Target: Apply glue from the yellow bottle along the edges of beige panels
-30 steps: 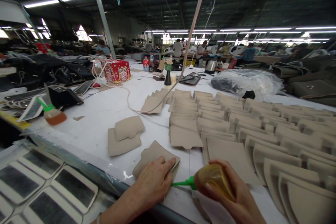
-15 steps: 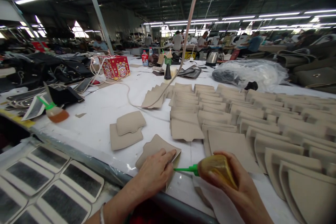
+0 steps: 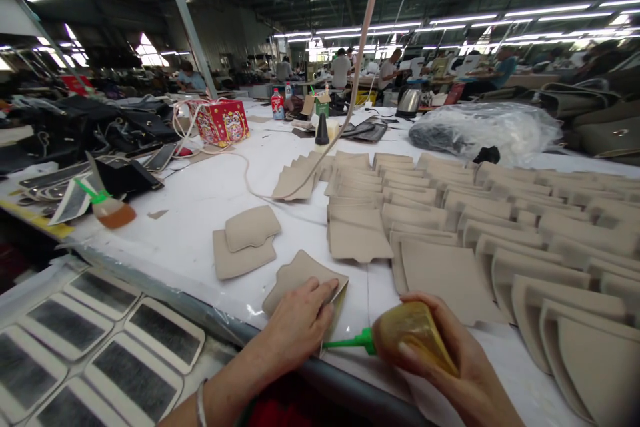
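Observation:
My left hand presses a beige leather-like piece against the table, its fingers at the piece's right edge. Along that edge the layers stand slightly apart, and part of the piece is hidden under the hand. Wrapped round a squeeze bottle of amber liquid, my right hand tilts it sideways. The bottle's green nozzle points left, its tip at the near end of the piece's edge, just below my left fingers. Two more beige pieces overlap on the table, left of and beyond my left hand.
Rows of overlapping beige pieces cover the right of the white table. A second glue-type bottle lies at left. Black-panelled pieces lie below the table edge. A hose hangs down across the table. A red box stands farther back.
My right hand has moved the bottle's nozzle along the piece's edge toward the table's near edge. My left hand stays on the piece. The view has shifted slightly.

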`<state>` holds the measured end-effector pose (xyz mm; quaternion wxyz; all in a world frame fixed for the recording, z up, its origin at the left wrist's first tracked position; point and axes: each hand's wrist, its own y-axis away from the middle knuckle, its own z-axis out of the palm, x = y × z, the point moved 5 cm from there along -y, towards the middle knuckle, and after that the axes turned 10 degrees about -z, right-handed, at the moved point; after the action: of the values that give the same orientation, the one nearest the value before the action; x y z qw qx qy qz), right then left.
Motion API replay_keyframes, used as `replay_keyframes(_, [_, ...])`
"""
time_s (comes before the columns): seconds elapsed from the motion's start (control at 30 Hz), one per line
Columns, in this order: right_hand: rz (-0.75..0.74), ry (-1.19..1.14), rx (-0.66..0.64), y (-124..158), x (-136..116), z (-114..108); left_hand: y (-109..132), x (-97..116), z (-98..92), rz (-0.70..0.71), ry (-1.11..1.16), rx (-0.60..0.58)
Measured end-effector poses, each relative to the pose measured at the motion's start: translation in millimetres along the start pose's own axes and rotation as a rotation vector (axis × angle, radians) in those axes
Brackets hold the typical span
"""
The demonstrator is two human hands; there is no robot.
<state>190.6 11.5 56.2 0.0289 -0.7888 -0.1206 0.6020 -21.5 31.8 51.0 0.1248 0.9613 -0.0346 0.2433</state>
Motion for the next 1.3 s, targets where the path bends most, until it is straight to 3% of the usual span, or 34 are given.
replay_keyframes(0.1, [-0.015, 0.088, 0.026, 1.2, 5.0, -5.1, 1.0, 0.5, -1.0, 0.009, 0.008, 0.009])
replay_keyframes(0.23, [-0.052, 0.049, -0.145, 2.7, 9.7, -1.4, 2.7, 1.0, -0.9, -0.004, 0.003, 0.010])
replay_keyframes(0.4, [-0.047, 0.086, 0.018, 1.2, 4.2, -7.0, 4.2, 1.5, 0.0, -0.015, 0.000, 0.009])
replay_keyframes(0.57, [-0.132, 0.059, -0.118, 1.6, 6.7, -0.7, 4.9, 1.6, 0.2, -0.028, 0.012, 0.001])
replay_keyframes(0.7, [-0.163, 0.160, -0.010, 0.2, 10.5, -8.4, 5.6, 1.6, 0.9, -0.045, 0.016, -0.007])
replay_keyframes(0.87, [-0.167, 0.089, -0.120, 1.5, 8.2, -1.8, 5.5, 1.3, 1.3, -0.035, 0.032, 0.003])
replay_keyframes(1.03, [-0.108, 0.102, 0.010, 3.8, 5.6, -5.3, 4.3, 1.1, -0.3, -0.030, 0.038, 0.011])
replay_keyframes(1.2, [-0.130, -0.005, -0.087, 3.6, 2.0, -0.4, 4.4, 1.0, 0.7, -0.039, 0.027, 0.001])
replay_keyframes(1.3, [-0.144, 0.068, -0.052, 2.3, 4.9, -3.8, 5.1, 1.6, 1.0, -0.025, 0.031, 0.003])
